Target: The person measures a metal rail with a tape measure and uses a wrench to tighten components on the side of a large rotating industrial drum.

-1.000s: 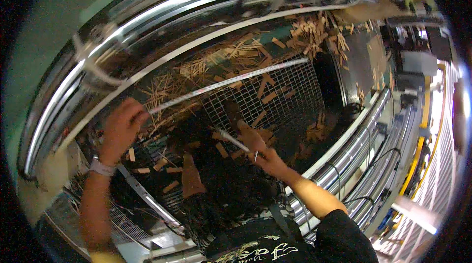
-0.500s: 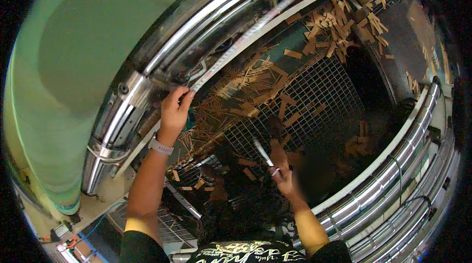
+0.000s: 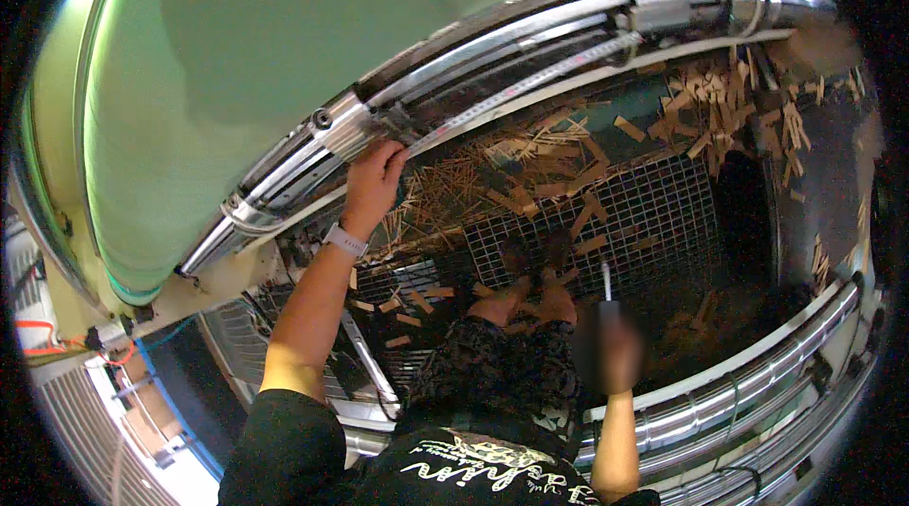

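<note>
My left hand (image 3: 374, 179) reaches up and grips the edge of a long shiny metal roller (image 3: 492, 71) beside a thin metal rail (image 3: 530, 85); a pale watch sits on that wrist. My right hand (image 3: 608, 347) is lower, near my body, blurred, closed around a thin white stick-like tool (image 3: 606, 281) that points upward. Below both hands lies a metal wire grate (image 3: 653, 208) strewn with several wooden scraps and splinters (image 3: 559, 160). My feet stand on the grate.
A large green drum or panel (image 3: 246, 61) fills the upper left. More shiny rollers (image 3: 739, 402) curve along the lower right. More wood pieces (image 3: 757, 108) pile at the upper right. A dark gap (image 3: 739, 213) opens right of the grate.
My head has turned left and up, showing more of the green surface. My left hand rose from the grate's edge to the roller. My right hand drew back toward my body.
</note>
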A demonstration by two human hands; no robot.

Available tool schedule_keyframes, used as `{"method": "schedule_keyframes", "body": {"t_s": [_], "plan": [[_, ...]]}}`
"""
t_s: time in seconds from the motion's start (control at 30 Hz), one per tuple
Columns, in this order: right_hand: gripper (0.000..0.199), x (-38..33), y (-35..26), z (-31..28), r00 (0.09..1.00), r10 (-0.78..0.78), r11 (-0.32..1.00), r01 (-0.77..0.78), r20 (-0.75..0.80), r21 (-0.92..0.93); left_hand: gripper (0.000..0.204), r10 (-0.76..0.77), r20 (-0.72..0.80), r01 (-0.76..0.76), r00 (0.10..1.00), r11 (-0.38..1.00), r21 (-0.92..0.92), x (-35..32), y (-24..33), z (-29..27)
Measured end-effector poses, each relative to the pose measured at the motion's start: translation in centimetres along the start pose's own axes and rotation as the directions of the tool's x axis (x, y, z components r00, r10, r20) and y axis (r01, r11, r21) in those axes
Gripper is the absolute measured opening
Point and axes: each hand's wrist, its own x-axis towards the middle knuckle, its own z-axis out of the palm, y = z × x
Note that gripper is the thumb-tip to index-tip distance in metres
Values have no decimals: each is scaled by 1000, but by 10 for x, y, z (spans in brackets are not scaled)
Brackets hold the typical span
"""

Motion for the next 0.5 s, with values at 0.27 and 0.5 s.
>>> {"method": "schedule_keyframes", "body": {"t_s": [0.27, 0.5], "plan": [[21, 30, -83, 31, 950, -196, 978, 209, 244, -28, 10, 69, -118, -59, 991, 995, 86, -6, -34, -5], [16, 110, -135, 19, 934, -311, 950, 311, 175, 25, 14, 33, -183, 4, 982, 979, 202, -5, -41, 1]]}}
